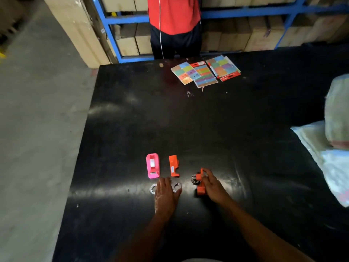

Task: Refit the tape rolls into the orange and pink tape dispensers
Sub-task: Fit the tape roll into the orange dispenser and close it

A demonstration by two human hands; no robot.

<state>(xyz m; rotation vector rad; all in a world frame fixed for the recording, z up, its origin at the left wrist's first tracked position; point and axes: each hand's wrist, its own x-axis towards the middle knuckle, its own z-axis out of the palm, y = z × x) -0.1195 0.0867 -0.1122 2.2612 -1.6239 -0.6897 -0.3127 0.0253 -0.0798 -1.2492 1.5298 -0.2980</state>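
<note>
A pink tape dispenser (pixel 153 165) lies on the black table (pixel 207 120), with an orange dispenser (pixel 174 166) on its side just right of it. My right hand (pixel 212 184) grips a second orange dispenser (pixel 200 183); a clear tape roll (pixel 194 179) sits at that dispenser's left side. My left hand (pixel 166 193) lies flat, fingers spread, over the table between two clear tape rolls: one (pixel 153 188) at its left edge, one (pixel 177 187) at its right, both partly hidden under the hand.
Coloured sticker sheets (pixel 204 72) and a red marker (pixel 213 70) lie at the table's far edge. A person in red and black (pixel 174 25) stands behind it, before blue shelving with cartons. White plastic bags (pixel 332 148) cover the table's right side.
</note>
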